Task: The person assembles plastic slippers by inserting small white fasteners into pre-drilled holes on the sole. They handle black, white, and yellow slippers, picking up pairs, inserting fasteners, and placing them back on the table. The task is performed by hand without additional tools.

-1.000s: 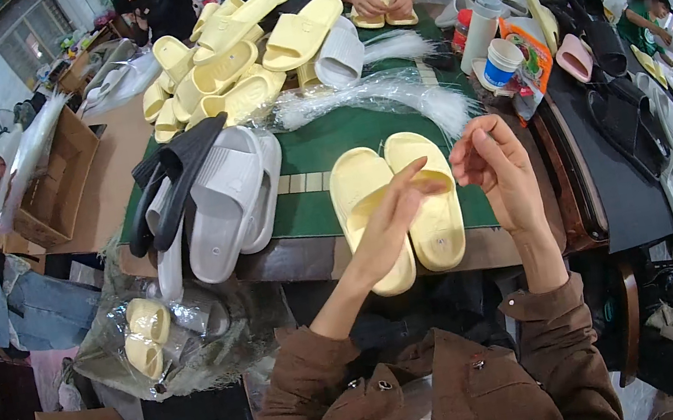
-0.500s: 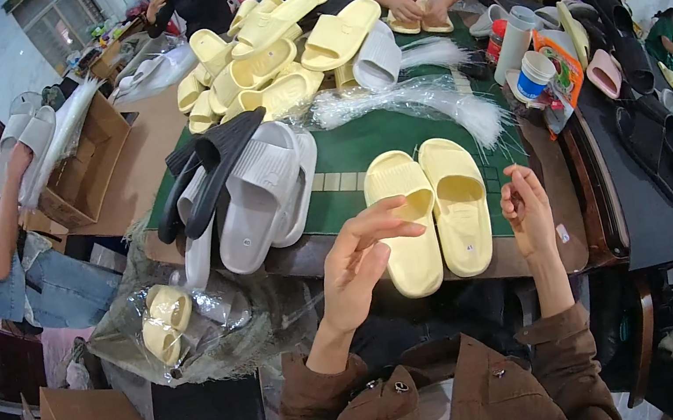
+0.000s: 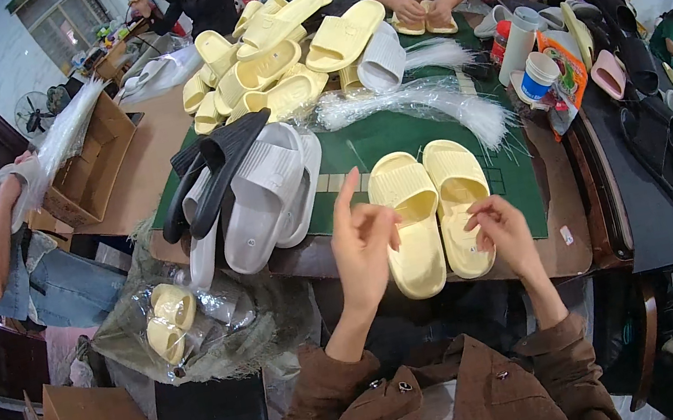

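A pair of pale yellow slide slippers stands before me on the table edge, toes pointing away. My left hand [image 3: 361, 250] is beside the left slipper [image 3: 418, 259], its index finger raised and the others loosely bent; I see nothing in it. Over the rear half of the right slipper [image 3: 456, 181] hovers my right hand [image 3: 505, 231], fingers curved and apart, empty as far as I can see. Whether its fingertips touch the insole I cannot tell. Grey slippers [image 3: 261, 209] and black slippers [image 3: 226, 162] lean together to the left.
Yellow slippers [image 3: 268, 66] are heaped at the back of the green mat [image 3: 360, 139]. Clear plastic strips [image 3: 444, 107] lie before them. A white bucket [image 3: 539, 74] stands at right. Below left is a bag [image 3: 208, 347] with small slippers. Other people sit or stand around.
My right hand has moved left and inward over the right slipper. My left index finger has lifted to point up. At far left, the person's hand and grey slippers have moved lower.
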Demonstrator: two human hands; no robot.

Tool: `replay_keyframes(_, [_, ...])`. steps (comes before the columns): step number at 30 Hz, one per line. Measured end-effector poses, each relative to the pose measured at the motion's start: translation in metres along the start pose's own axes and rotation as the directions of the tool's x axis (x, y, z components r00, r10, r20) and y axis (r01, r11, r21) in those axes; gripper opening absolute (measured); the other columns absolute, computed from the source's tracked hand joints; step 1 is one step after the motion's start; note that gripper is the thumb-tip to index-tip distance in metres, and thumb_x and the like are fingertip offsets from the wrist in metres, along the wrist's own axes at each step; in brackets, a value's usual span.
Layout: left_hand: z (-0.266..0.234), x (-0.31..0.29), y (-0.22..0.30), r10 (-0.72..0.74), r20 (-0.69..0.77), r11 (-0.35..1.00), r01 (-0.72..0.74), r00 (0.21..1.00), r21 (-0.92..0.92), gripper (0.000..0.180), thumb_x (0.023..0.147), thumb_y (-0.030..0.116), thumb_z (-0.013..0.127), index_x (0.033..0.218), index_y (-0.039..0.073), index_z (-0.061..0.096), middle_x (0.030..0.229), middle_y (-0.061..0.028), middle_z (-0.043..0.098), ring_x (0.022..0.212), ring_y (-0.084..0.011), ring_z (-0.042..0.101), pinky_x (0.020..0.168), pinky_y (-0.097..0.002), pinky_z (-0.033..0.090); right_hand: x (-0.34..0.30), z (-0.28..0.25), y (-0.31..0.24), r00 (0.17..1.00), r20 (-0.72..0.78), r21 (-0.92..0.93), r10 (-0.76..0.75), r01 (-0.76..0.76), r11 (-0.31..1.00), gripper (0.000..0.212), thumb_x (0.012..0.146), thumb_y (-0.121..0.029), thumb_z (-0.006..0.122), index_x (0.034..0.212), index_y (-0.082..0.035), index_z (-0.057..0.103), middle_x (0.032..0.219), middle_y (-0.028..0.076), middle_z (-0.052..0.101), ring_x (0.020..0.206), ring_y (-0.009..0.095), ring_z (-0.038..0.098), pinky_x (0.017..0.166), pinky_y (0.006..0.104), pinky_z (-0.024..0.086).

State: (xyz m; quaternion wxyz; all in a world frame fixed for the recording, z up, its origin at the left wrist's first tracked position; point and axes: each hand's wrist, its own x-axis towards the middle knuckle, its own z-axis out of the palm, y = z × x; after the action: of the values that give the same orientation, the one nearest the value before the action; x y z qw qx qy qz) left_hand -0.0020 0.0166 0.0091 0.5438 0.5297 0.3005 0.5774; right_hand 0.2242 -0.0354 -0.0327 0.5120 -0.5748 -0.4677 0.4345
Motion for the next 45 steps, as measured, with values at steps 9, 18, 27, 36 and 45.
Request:
replay_keyframes(9, [-0.014, -0.034, -0.051, -0.049, 0.301, 0.734, -0.170, 0.953, 0.658, 0.014, 0.086, 0.000, 0.054, 0.099, -0.001, 0.055, 0.093, -0.0180, 0.059, 0.080, -0.0390, 0.059, 0.071, -0.0441, 0.047, 0.007, 0.020, 0.011, 0.951, -0.028, -0.580, -0.308, 0.235, 0.780, 0.019, 0.089, -0.003, 0.056, 0.107, 0.003, 0.058, 0.088, 0.019, 0.064, 0.076, 0.034, 0.064, 0.067, 0.0391, 0.052])
replay_keyframes(18, [-0.011, -0.021, -0.060, 0.058, 0.221, 0.636, -0.207, 0.974, 0.744, 0.031, 0.086, -0.001, 0.053, 0.115, -0.011, 0.055, 0.116, -0.0250, 0.053, 0.106, -0.0398, 0.055, 0.091, -0.0419, 0.045, 0.025, 0.039, 0.028, 0.830, 0.059, -0.812, -0.555, 0.363, 0.458, 0.037, 0.084, -0.002, 0.054, 0.119, 0.008, 0.048, 0.106, 0.026, 0.056, 0.102, 0.043, 0.054, 0.091, 0.0473, 0.044])
replay_keyframes(27, [0.009, -0.009, -0.089, 0.086, 0.308, 0.524, -0.305, 0.948, 0.795, 0.046, 0.085, 0.002, 0.054, 0.127, -0.014, 0.044, 0.129, -0.0291, 0.046, 0.119, -0.0425, 0.047, 0.101, -0.0460, 0.040, 0.056, 0.030, 0.030, 0.921, 0.100, -0.856, -0.377, 0.273, 0.439, 0.032, 0.084, -0.006, 0.051, 0.112, 0.010, 0.052, 0.102, 0.030, 0.058, 0.097, 0.045, 0.056, 0.085, 0.0508, 0.046])
replay_keyframes(36, [0.027, 0.047, -0.112, -0.257, 0.253, 0.485, -0.102, 0.933, 0.869, 0.026, 0.089, 0.011, 0.050, 0.105, -0.008, 0.058, 0.099, -0.0300, 0.063, 0.085, -0.0451, 0.064, 0.076, -0.0512, 0.053, 0.092, 0.037, 0.044, 0.966, 0.027, -0.832, -0.257, 0.165, 0.530, 0.024, 0.085, -0.009, 0.050, 0.100, 0.007, 0.061, 0.095, 0.031, 0.063, 0.087, 0.045, 0.061, 0.080, 0.0496, 0.049])
replay_keyframes(45, [0.026, 0.066, -0.126, -0.161, 0.363, 0.440, -0.263, 0.918, 0.859, 0.026, 0.089, 0.011, 0.050, 0.109, -0.004, 0.058, 0.102, -0.0266, 0.064, 0.092, -0.0399, 0.065, 0.079, -0.0477, 0.053, 0.110, 0.031, 0.069, 0.944, 0.083, -0.875, -0.320, 0.222, 0.430, 0.034, 0.086, -0.011, 0.050, 0.117, 0.000, 0.059, 0.115, 0.025, 0.060, 0.106, 0.042, 0.055, 0.094, 0.0475, 0.043])
